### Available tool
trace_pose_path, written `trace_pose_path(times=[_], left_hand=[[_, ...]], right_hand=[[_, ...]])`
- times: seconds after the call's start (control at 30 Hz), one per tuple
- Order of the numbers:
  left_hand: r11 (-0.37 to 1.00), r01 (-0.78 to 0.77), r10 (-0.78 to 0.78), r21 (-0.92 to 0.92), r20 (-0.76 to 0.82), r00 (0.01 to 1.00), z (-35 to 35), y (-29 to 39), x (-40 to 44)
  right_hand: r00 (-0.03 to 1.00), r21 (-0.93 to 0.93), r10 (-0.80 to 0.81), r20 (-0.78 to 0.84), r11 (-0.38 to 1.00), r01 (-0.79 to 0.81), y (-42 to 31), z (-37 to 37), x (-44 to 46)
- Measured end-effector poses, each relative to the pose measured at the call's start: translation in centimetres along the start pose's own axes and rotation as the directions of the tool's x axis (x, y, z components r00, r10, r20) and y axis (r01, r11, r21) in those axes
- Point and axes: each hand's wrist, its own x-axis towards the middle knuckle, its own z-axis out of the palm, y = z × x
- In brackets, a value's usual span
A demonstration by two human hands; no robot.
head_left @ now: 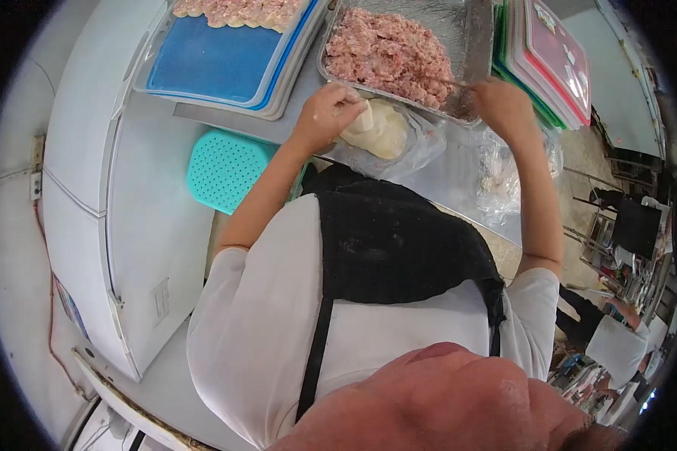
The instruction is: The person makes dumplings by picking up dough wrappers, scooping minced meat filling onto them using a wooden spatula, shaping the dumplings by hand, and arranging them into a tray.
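1. Pinches a pale, thin dough round (365, 117) in left hand (329, 113), with fingers closed narrow, by the soft, floppy stacked dough rounds (387, 135); could tear or stick if tugged.
2. Grips a thin tool (450, 81) in right hand (502, 109), dipped into coarse, pink minced meat (384, 52) inside a smooth metal tray (470, 41); could overload and drop crumbs across the rim.
3. Might snag the crumpled plastic film (426, 143) under the dough, through wrist contact, and drag everything towards the near edge of the slick metal worktop (456, 169).

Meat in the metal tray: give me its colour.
The meat is pink with pale flecks; the head view shows it.
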Motion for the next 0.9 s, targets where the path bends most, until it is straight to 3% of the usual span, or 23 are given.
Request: trace_pose_path(times=[0.07,0.1,0.17,0.27,0.4,0.5,0.6,0.7,0.77,0.87,0.9], left_hand=[[0.914,0.310,-0.286,-0.262,0.125,0.950,0.0,0.7,0.2],[0.972,0.222,-0.214,-0.078,0.099,0.972,0.1,0.4,0.1],[0.954,0.038,-0.066,0.297,0.087,0.994,0.9,-1.1,-0.4],[0.924,-0.166,0.182,0.344,-0.014,0.983,1.8,-1.9,-1.7],[0.954,-0.198,0.161,0.224,0.171,0.972,1.4,-3.0,-2.0],[0.965,-0.156,0.110,0.213,0.211,0.971,1.3,-4.0,-1.9],[0.959,-0.196,0.156,0.207,0.195,0.968,0.6,-3.4,-1.3],[0.930,-0.298,0.276,0.214,0.126,0.953,-0.3,-1.9,-1.0],[0.917,-0.321,0.309,0.235,0.089,0.947,-1.1,0.3,-0.6],[0.984,-0.169,0.168,-0.052,-0.027,0.985,-0.1,0.4,0.0],[0.964,0.012,-0.013,-0.265,-0.001,1.000,0.2,0.2,0.3]], right_hand=[[0.971,-0.035,0.026,0.238,0.999,-0.018,-1.5,1.9,1.2],[0.979,0.019,0.027,0.201,0.999,-0.032,-2.1,2.5,1.0],[0.991,0.125,0.030,0.129,0.991,-0.047,-3.2,4.3,0.5],[0.998,0.161,0.017,0.056,0.987,-0.026,-0.9,6.3,0.4],[1.000,0.124,-0.018,-0.001,0.992,0.018,-0.4,3.8,0.6],[0.995,0.056,-0.002,0.095,0.998,-0.004,-2.6,4.8,1.0],[0.999,0.248,0.042,-0.011,0.968,-0.038,-2.5,7.1,0.4],[0.988,0.489,0.113,0.103,0.860,-0.149,-0.8,6.2,-0.2],[0.991,0.390,0.116,0.064,0.911,-0.132,-0.6,4.9,-0.2],[0.997,0.224,0.075,0.034,0.971,-0.081,-1.7,4.7,0.0],[0.998,0.221,0.061,0.035,0.973,-0.067,-2.8,5.9,-0.1]])
